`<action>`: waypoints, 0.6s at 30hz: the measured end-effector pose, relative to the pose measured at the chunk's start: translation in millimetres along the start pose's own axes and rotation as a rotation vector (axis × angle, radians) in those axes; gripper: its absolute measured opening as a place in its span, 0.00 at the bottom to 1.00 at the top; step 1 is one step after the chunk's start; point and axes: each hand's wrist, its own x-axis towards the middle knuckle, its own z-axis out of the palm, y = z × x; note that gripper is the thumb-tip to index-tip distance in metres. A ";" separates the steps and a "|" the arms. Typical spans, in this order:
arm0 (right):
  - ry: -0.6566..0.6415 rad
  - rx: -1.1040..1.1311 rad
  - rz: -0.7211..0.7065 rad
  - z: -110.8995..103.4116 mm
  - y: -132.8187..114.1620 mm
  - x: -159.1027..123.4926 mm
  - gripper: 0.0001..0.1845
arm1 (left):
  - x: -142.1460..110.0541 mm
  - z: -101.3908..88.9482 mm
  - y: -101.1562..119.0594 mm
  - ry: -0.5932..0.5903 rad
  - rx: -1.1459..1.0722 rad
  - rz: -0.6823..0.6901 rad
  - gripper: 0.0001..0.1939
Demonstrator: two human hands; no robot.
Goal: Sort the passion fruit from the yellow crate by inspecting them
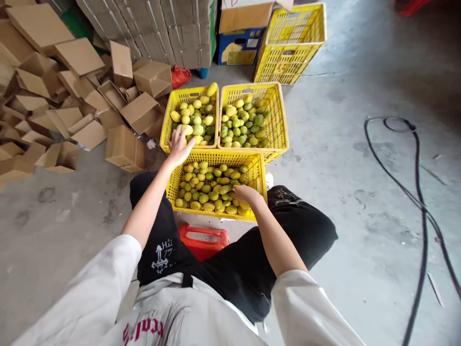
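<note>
Yellow-green oval fruits fill much of the front yellow crate between my knees. My right hand reaches into its right side, fingers curled on a fruit that they partly cover. Over the near left corner of the back left crate is my left hand, with fingers spread. A pale yellow fruit lies at its fingertips; whether they touch is hard to tell. More fruits, greener ones among them, lie in the back right crate.
Loose cardboard boxes are heaped at the left. Stacked yellow crates and a blue carton stand behind. A red plastic stool is beneath me, and a black cable loops across the floor at right.
</note>
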 end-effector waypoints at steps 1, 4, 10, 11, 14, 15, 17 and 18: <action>-0.010 0.000 0.005 1.8 -2.3 0.2 0.22 | -11.6 7.2 -9.1 -0.072 0.079 -0.026 0.31; -0.063 0.001 0.006 8.8 -12.3 -2.0 0.26 | -75.5 39.9 -46.4 -0.504 0.485 -0.242 0.31; -0.365 0.033 -0.119 46.5 -27.8 -14.5 0.33 | -181.7 80.8 -93.5 -0.815 0.641 -0.458 0.37; -0.408 0.031 -0.141 55.0 -30.7 -16.9 0.36 | -184.5 80.5 -96.8 -0.851 0.648 -0.452 0.36; -0.423 -0.005 -0.156 78.1 -40.4 -21.9 0.42 | -177.9 74.4 -104.2 -0.966 0.661 -0.393 0.32; -0.405 -0.021 -0.141 84.2 -43.1 -22.4 0.39 | -174.5 72.7 -105.8 -0.997 0.671 -0.372 0.32; -0.369 -0.046 -0.108 93.2 -46.1 -21.3 0.35 | -170.2 71.7 -108.1 -1.034 0.701 -0.334 0.32; -0.357 -0.053 -0.099 96.2 -46.1 -19.7 0.34 | -169.4 72.5 -108.9 -1.048 0.716 -0.320 0.31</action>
